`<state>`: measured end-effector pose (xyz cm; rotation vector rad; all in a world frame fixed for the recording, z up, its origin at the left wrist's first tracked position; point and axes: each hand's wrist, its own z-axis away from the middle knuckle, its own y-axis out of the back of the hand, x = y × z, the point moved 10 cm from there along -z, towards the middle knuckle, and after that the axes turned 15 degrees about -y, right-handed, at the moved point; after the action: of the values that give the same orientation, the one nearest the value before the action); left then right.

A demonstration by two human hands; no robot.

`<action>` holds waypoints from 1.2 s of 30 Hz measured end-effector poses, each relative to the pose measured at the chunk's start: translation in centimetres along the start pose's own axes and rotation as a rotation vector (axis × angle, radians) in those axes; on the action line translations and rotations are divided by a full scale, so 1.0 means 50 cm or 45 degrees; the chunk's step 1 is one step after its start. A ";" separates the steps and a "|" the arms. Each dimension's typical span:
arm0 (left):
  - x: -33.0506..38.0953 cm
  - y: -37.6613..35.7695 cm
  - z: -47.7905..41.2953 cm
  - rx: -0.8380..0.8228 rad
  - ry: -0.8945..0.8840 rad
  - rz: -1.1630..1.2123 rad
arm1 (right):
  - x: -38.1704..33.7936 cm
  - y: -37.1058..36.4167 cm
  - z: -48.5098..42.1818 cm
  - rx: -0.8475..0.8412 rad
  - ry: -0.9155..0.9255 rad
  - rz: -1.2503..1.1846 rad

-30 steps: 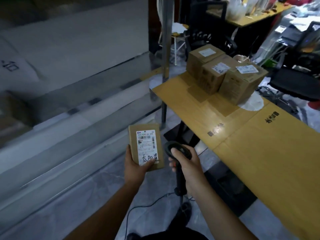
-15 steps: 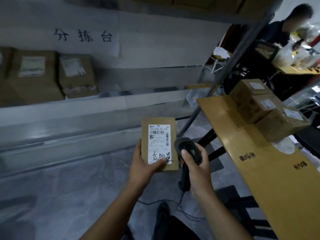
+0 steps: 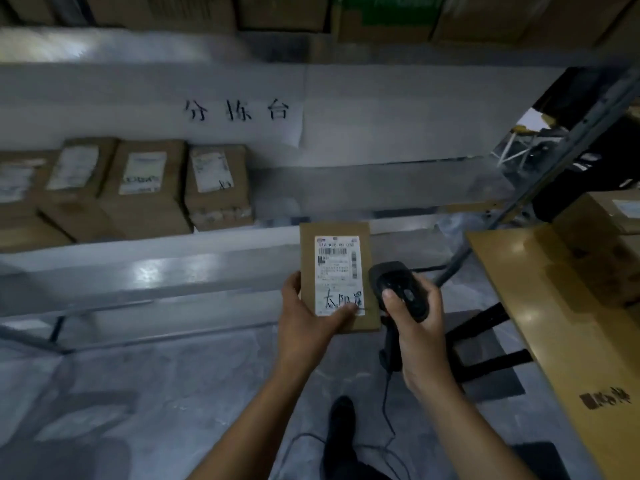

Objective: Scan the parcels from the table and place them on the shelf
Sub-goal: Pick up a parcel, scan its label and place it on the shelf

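Note:
My left hand [image 3: 308, 315] holds a flat brown parcel [image 3: 336, 233] by its lower edge, thumb on the white label with a barcode and handwriting. Right beside it my right hand [image 3: 419, 329] grips a black corded barcode scanner [image 3: 398, 289], thumb on its top. Both are held up in front of the grey metal shelf [image 3: 207, 251]. Several labelled brown parcels [image 3: 218, 185] stand on that shelf at the left. The yellow table [image 3: 561, 327] is at the right.
A paper sign with handwritten characters [image 3: 239, 112] hangs above the shelf space. More cartons [image 3: 381, 15] fill the upper shelf. A parcel [image 3: 613, 213] sits on the table's far end. The scanner cable [image 3: 386, 420] trails over the grey floor by my shoe [image 3: 341, 427].
The view has swung left from the table to the shelf. Both hands kept their hold on the parcel and scanner and are now nearer the shelf.

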<state>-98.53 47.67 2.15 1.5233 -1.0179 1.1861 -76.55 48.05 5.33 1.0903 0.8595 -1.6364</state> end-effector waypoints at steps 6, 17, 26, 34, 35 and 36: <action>0.025 0.013 -0.152 0.074 -0.039 -0.228 | -0.030 -0.074 -0.138 -0.097 -0.053 -0.079; -0.010 0.028 -0.310 0.204 0.065 -0.311 | -0.062 -0.200 -0.310 -0.207 -0.128 -0.069; -0.062 0.041 -0.438 0.149 0.066 -0.291 | -0.088 -0.278 -0.391 -0.128 -0.148 0.085; -0.108 0.046 -0.529 0.095 0.049 -0.229 | -0.109 -0.329 -0.435 -0.047 -0.101 0.102; -0.110 0.048 -0.532 0.095 0.051 -0.233 | -0.107 -0.333 -0.439 -0.049 -0.110 0.096; -0.112 0.049 -0.534 0.096 0.057 -0.243 | -0.105 -0.337 -0.444 -0.049 -0.121 0.097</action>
<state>-107.69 73.38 -0.01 1.6069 -0.7874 1.1290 -86.03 74.69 3.15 0.9989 0.7749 -1.5892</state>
